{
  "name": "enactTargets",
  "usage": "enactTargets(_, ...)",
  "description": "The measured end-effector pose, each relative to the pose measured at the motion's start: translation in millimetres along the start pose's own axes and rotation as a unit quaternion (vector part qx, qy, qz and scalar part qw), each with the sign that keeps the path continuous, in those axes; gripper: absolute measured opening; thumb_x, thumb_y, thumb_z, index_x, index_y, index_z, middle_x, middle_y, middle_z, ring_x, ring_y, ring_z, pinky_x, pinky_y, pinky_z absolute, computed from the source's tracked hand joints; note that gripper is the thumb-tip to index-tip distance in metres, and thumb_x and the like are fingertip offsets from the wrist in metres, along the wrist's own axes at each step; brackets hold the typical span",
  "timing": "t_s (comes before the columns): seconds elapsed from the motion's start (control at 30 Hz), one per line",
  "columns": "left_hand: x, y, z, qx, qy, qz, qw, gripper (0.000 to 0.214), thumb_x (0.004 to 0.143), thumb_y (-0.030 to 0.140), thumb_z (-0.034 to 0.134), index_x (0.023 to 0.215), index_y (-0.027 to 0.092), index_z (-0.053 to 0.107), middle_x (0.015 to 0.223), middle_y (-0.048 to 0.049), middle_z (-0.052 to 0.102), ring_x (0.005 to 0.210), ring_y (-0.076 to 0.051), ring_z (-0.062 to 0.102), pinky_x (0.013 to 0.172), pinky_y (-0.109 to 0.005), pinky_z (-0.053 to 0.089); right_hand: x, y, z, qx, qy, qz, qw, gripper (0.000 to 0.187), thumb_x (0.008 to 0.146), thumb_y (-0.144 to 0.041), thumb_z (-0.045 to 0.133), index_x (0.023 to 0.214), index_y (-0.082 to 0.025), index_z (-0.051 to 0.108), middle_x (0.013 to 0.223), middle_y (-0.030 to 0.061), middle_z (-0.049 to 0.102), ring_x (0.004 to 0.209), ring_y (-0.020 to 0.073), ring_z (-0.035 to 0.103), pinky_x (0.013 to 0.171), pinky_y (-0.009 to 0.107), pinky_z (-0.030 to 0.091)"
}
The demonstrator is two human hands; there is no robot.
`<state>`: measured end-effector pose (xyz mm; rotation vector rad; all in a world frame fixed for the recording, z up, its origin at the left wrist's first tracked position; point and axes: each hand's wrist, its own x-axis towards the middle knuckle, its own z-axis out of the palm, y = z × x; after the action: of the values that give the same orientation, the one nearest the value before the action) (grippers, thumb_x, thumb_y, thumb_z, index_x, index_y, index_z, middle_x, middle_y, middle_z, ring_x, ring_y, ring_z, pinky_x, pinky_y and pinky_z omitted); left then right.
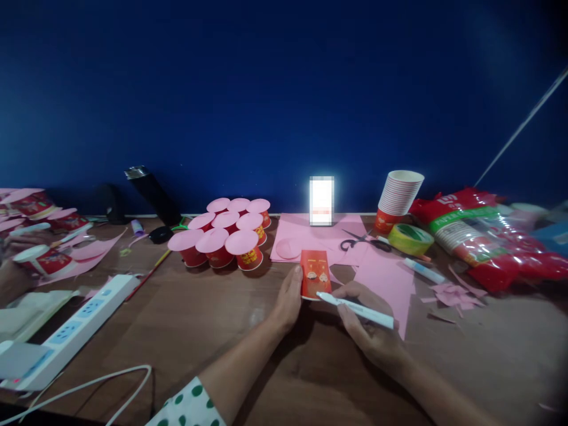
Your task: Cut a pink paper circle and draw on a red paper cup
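Observation:
My left hand [290, 299] grips a red paper cup [315, 269] with gold print from its left side. The white rim of the cup faces me at the bottom. In my right hand [370, 328] is a slim white pen [361, 310], its tip touching or almost touching the cup near that rim. Beyond the cup lie pink paper sheets [350, 228] and a cut pink paper circle [288, 248]. Black-handled scissors [355, 239] rest on the sheets. Red cups topped with pink discs [213, 239] stand in rows to the left.
A cup stack [400, 192], yellow-green tape roll [410, 238], second pen [423, 270] and red plastic packs [470, 236] are on the right. A lit phone [322, 201] stands at the back. Leftward are a power strip [75, 331], a cable and another person's hand [11, 272].

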<state>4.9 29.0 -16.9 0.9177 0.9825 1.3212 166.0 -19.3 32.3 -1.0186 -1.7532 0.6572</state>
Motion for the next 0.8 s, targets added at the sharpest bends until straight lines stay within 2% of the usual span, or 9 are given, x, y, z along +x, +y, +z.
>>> enactTargets(0.17,-0.7,-1.4,-0.9,0.037,-0.011,0.042,0.998,0.051,0.086,0.059,0.045,0.099,0.014,0.066,0.095,-0.0102,0.070,0.089,-0.025,0.062,0.086,-0.038,0.046,1.1,-2.1,1.2,-0.017,0.019,-0.020,0.999,0.010,0.086,-0.020,0.054,0.091,-0.020,0.062,0.079,0.0044,0.066,0.068,0.0169,0.063,0.058,0.027,0.050)
enactTargets(0.3,-2.0,0.0,-1.2,0.070,-0.020,0.048,0.996,0.051,0.088,0.057,0.042,0.099,0.014,0.067,0.099,-0.0110,0.069,0.093,-0.025,0.061,0.088,-0.037,0.045,1.2,-2.4,2.2,-0.033,0.017,-0.061,0.997,0.011,0.086,-0.018,0.054,0.090,-0.020,0.063,0.081,0.0047,0.066,0.070,0.0168,0.063,0.063,0.028,0.052)
enactTargets(0.43,-1.8,0.5,-0.4,0.069,-0.003,0.050,0.996,0.050,0.086,0.058,0.045,0.098,0.015,0.067,0.099,-0.0104,0.070,0.090,-0.024,0.062,0.084,-0.035,0.046,0.4,-1.4,2.0,-0.042,0.010,-0.081,0.996,0.011,0.084,-0.017,0.054,0.089,-0.020,0.064,0.078,0.0042,0.065,0.066,0.0164,0.062,0.061,0.029,0.053)
enactTargets(0.53,-1.9,0.7,0.1,0.070,-0.003,0.050,0.996,0.048,0.086,0.058,0.046,0.095,0.015,0.067,0.095,-0.0094,0.070,0.086,-0.023,0.062,0.081,-0.034,0.047,0.6,-1.3,1.8,-0.042,0.012,-0.072,0.996,0.010,0.084,-0.017,0.054,0.088,-0.020,0.063,0.077,0.0039,0.065,0.065,0.0163,0.062,0.061,0.028,0.053)
enactTargets(0.67,-2.8,1.6,0.5,0.062,-0.005,0.044,0.997,0.048,0.086,0.057,0.047,0.097,0.015,0.067,0.098,-0.0102,0.070,0.092,-0.025,0.061,0.086,-0.036,0.046,1.5,-1.2,2.5,-0.041,0.030,-0.048,0.998,0.010,0.085,-0.019,0.053,0.090,-0.020,0.062,0.077,0.0039,0.065,0.065,0.0164,0.062,0.061,0.028,0.052)
enactTargets(0.8,-3.6,4.5,2.1,0.060,0.000,0.041,0.997,0.047,0.085,0.057,0.049,0.095,0.015,0.067,0.097,-0.0098,0.070,0.090,-0.024,0.062,0.085,-0.035,0.046,1.6,-0.9,3.0,-0.039,0.008,-0.062,0.997,0.009,0.085,-0.018,0.054,0.086,-0.019,0.062,0.076,0.0040,0.065,0.065,0.0160,0.062,0.061,0.028,0.052)
